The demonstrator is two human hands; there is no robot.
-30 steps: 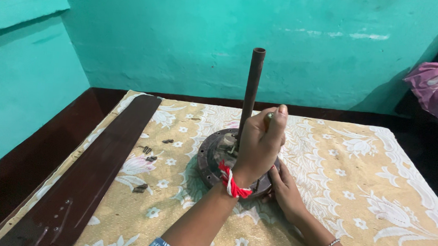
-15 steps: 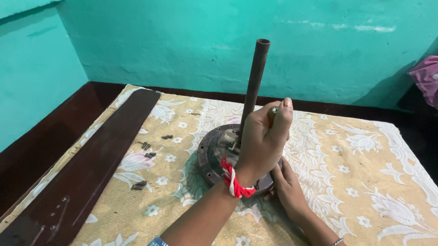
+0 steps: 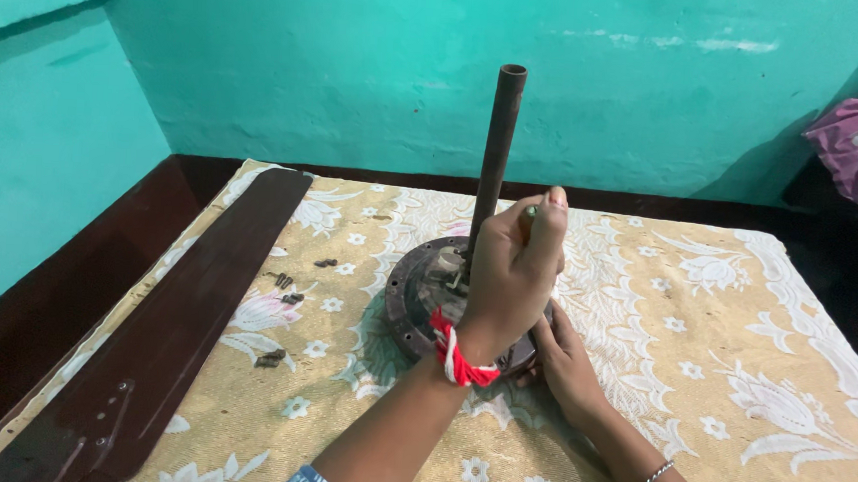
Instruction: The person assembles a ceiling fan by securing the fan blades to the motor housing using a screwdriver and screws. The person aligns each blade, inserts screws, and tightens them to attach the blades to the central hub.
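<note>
Covering the dark wooden table, a yellow floral cloth lies below teal walls. Near its centre sits a rusty round fan motor with an upright pipe. Left hand is fisted around a tool handle; right hand presses flat against the motor's rim. A dark fan blade lies left.

Left hand covers the near-centre of the round motor housing; the tool in its fist shows only a small tip by the thumb, kind unclear. Right hand hides the housing's right rim. Dark fan blade cut by bottom edge. Small dark bits on the cloth too small to identify.
</note>
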